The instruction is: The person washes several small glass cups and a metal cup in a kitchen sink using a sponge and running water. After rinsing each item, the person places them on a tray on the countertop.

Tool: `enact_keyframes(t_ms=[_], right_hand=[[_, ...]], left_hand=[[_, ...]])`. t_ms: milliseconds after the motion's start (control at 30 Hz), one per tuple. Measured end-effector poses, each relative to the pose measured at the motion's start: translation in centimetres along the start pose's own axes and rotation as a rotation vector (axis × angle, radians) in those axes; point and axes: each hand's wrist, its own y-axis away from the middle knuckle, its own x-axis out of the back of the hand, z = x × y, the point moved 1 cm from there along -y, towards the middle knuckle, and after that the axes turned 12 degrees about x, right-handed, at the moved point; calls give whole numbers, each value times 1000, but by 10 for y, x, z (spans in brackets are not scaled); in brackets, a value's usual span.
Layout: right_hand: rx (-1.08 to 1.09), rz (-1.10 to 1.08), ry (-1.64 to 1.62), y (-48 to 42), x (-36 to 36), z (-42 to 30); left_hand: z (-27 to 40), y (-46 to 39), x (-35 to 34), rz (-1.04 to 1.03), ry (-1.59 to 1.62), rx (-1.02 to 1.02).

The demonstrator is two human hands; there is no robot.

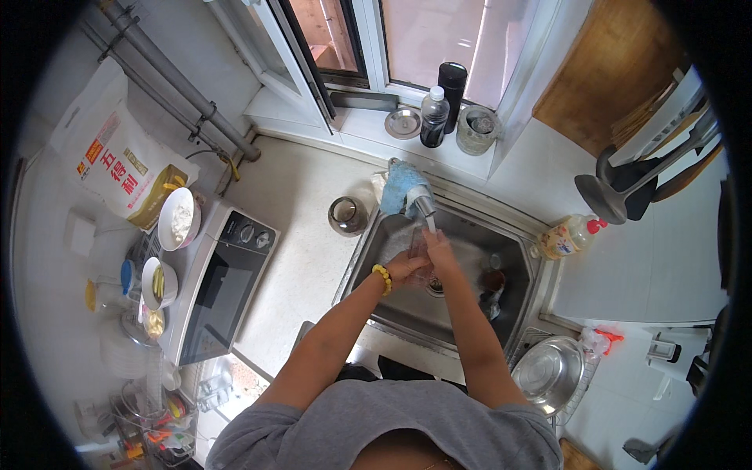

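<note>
Both hands are over a stainless steel sink [376, 247]. My left hand [405, 267], with a yellow bead bracelet [383, 278] on its wrist, holds the near left side of a clear plastic container [420, 274]. On the far side of the same container, my right hand [438, 249] grips it under the tap [422, 201]. Water [432, 223] runs from the spout onto that hand and the container. A blue cloth [400, 185] is draped over the tap. The container's exact shape is blurred by its transparency and the fingers.
A glass jar [348, 216] stands on the counter left of the sink. Dish soap [567, 237] is at the right rim, and a steel basin [549, 376] sits nearer me. A microwave [226, 288] carries bowls. Bottles [433, 117] line the windowsill; ladles [605, 191] hang at right.
</note>
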Motion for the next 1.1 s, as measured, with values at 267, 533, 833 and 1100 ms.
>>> enact_keyframes(t_ms=[267,533,833,1100], right_hand=[[132,-17,226,11,16,-2],[123,18,335,2,30,39],[33,149,-629,-27,-56,30],[-34,193,-391,-16,-59,25]], left_hand=[[-13,-21,14,533,-515,-547],[-43,-15,48,729,-446,-660],[-30,24,52,499,-210,-842],[-25,47,45,524,-341,-899]])
